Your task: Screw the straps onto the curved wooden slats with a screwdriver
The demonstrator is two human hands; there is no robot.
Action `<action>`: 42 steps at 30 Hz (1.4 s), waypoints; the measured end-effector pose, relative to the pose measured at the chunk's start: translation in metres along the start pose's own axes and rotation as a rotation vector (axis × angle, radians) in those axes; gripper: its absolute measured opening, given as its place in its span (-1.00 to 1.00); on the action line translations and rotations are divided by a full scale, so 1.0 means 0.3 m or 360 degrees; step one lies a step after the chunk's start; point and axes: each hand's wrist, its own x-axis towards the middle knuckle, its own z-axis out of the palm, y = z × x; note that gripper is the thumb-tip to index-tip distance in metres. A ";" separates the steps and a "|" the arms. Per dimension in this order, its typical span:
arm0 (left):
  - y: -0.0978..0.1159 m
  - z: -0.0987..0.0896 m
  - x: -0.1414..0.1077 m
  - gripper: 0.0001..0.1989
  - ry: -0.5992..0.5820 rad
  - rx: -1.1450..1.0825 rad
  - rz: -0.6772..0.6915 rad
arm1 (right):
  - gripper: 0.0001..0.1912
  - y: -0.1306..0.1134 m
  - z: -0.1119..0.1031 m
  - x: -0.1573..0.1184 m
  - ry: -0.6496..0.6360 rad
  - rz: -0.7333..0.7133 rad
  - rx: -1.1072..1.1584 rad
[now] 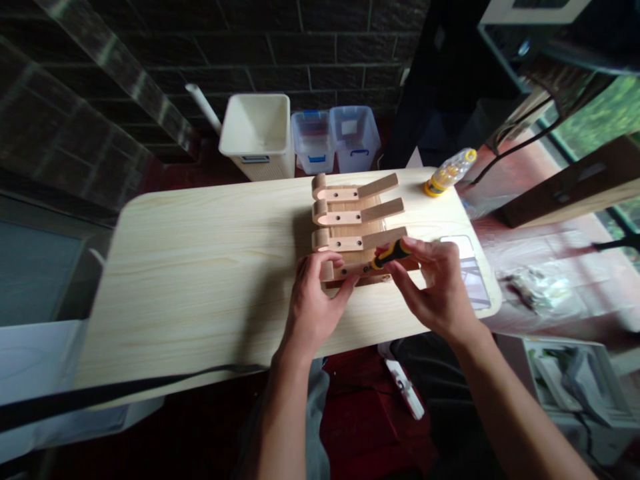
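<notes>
A wooden rack [345, 244] with several curved wooden hooks lies on the table, and pairs of dark screws or holes show along the hooks. My right hand [437, 283] is closed around a yellow and black screwdriver [391, 254]. The screwdriver's tip points down-left at a screw spot on the hook nearest me; whether it is seated there I cannot tell. My left hand [320, 297] grips the rack's near left end, its fingers over the nearest hook and its thumb along the near side.
The pale wooden table [200, 267] carries a clear bottle with yellow ends [450, 173] at its back right and a phone-like flat slab [470, 273] at the right edge. Behind the table stand a cream bin [256, 127] and two clear plastic boxes [354, 137].
</notes>
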 end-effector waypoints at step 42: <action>-0.084 0.189 -0.017 -0.48 0.0565 -0.0496 -0.0577 | -0.55 0.013 0.015 0.032 -0.0009 -0.0108 0.0147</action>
